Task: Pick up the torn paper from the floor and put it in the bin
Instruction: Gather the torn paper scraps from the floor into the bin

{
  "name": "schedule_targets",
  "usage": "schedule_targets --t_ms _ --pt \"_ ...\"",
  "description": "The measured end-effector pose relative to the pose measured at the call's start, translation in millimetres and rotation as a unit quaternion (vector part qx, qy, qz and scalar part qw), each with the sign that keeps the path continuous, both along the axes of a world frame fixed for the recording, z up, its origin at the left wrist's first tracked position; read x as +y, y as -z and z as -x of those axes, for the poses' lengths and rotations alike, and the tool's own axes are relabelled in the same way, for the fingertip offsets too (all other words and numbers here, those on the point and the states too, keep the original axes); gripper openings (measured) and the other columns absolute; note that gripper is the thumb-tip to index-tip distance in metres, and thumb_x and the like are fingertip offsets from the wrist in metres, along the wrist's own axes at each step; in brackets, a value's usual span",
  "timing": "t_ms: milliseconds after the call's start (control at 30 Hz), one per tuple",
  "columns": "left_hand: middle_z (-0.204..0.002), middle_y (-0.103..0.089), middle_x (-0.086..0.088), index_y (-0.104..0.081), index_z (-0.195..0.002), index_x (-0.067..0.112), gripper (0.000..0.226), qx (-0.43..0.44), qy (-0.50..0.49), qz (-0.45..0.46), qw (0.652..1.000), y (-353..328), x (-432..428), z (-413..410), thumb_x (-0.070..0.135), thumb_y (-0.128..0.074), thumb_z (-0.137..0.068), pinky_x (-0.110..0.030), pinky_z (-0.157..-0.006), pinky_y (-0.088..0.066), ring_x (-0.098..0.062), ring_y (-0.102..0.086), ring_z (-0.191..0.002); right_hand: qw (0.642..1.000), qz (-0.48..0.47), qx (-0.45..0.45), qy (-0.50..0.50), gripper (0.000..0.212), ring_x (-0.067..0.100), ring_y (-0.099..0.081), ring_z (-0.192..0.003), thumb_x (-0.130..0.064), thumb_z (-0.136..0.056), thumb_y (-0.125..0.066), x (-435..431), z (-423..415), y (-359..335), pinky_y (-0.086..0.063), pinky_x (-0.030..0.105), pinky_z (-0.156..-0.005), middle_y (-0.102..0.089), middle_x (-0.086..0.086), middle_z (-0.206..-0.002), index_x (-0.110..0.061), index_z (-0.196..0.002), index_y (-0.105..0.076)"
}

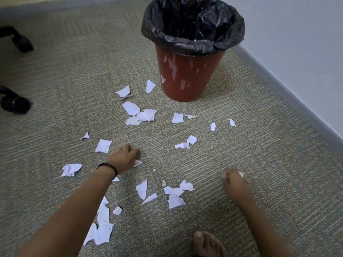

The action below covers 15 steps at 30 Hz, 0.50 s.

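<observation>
Torn paper scraps litter the carpet before the bin. Left hand curls closed over one scrap; right hand is fisted around white bits.

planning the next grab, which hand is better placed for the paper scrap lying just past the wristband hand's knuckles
Left. The left hand is low over the carpet, fingers curled right beside that scrap. The right hand is closed around white paper bits, farther off to the side.
</observation>
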<state>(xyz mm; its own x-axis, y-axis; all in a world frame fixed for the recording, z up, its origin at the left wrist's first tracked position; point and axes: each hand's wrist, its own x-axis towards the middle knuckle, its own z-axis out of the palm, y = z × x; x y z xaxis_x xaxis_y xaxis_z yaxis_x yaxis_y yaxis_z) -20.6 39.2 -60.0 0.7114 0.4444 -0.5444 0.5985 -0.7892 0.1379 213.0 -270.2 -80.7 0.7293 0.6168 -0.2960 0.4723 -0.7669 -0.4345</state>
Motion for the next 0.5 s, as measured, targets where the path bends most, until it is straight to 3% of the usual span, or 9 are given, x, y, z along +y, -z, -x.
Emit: schedule_targets --t_ms 33,100,167,200,267,333,500 --pt "-0.141 -0.034 -0.012 -0.035 -0.141 0.021 0.05 -0.038 0.041 0.003 0.998 -7 -6 -3 0.037 -0.047 -0.095 -0.041 -0.102 -0.041 -0.033 -0.042 -0.125 0.999 -0.028 0.036 -0.012 0.024 0.02 -0.044 -0.066 -0.023 -0.085 -0.029 10 8 -3 -0.03 0.027 -0.058 -0.046 0.004 -0.068 -0.012 -0.071 -0.046" --pt "-0.139 -0.038 -0.005 -0.036 -0.14 0.022 0.053 -0.085 0.114 0.014 0.99 -19 -20 -10 0.039 -0.051 -0.093 -0.034 -0.1 -0.04 -0.024 -0.044 -0.123 0.988 -0.057 0.136 -0.038 0.02 0.016 -0.043 -0.059 -0.017 -0.091 -0.038 33 25 -13 -0.031 0.022 -0.053 -0.047 0.0 -0.065 -0.015 -0.074 -0.046" --pt "-0.135 -0.039 -0.005 -0.035 -0.139 0.019 0.061 -0.106 0.176 0.038 0.978 -26 -38 -17 0.044 -0.057 -0.089 -0.032 -0.099 -0.039 -0.022 -0.043 -0.119 0.97 -0.042 0.223 -0.087 0.006 0.012 -0.045 -0.063 -0.015 -0.091 -0.053 49 42 -20 -0.035 0.022 -0.057 -0.049 -0.002 -0.074 -0.018 -0.087 -0.05" --pt "-0.134 -0.039 -0.006 -0.035 -0.138 0.017 0.065 -0.101 0.204 0.05 0.972 -26 -48 -19 0.047 -0.06 -0.086 -0.032 -0.098 -0.04 -0.022 -0.043 -0.118 0.964 -0.013 0.237 -0.121 0.015 0.011 -0.048 -0.07 -0.023 -0.088 -0.06 54 48 -22 -0.038 0.024 -0.062 -0.049 -0.003 -0.085 -0.021 -0.099 -0.05" --pt "-0.135 -0.036 -0.009 -0.033 -0.138 0.015 0.075 -0.066 0.245 0.049 0.966 -21 -68 -17 0.05 -0.065 -0.08 -0.038 -0.098 -0.042 -0.025 -0.042 -0.118 0.954 0.065 0.195 -0.217 0.055 0.015 -0.053 -0.093 -0.042 -0.078 -0.068 62 61 -24 -0.039 0.027 -0.069 -0.041 -0.005 -0.11 -0.027 -0.122 -0.041" --pt "-0.141 -0.029 -0.011 -0.026 -0.141 0.014 0.085 -0.016 0.253 0.017 0.967 -11 -85 -12 0.05 -0.068 -0.077 -0.043 -0.099 -0.041 -0.029 -0.038 -0.123 0.942 0.114 0.123 -0.29 0.082 0.024 -0.051 -0.111 -0.049 -0.07 -0.073 68 77 -23 -0.04 0.03 -0.074 -0.032 0.002 -0.129 -0.029 -0.136 -0.029" --pt "-0.144 -0.024 -0.01 -0.021 -0.144 0.014 0.084 -0.032 0.211 -0.002 0.977 3 -89 -3 0.039 -0.069 -0.079 -0.042 -0.102 -0.038 -0.028 -0.034 -0.128 0.922 0.173 0.015 -0.346 0.102 0.033 -0.042 -0.122 -0.034 -0.071 -0.077 81 105 -14 -0.045 0.04 -0.093 -0.017 0.014 -0.145 -0.031 -0.146 -0.009"
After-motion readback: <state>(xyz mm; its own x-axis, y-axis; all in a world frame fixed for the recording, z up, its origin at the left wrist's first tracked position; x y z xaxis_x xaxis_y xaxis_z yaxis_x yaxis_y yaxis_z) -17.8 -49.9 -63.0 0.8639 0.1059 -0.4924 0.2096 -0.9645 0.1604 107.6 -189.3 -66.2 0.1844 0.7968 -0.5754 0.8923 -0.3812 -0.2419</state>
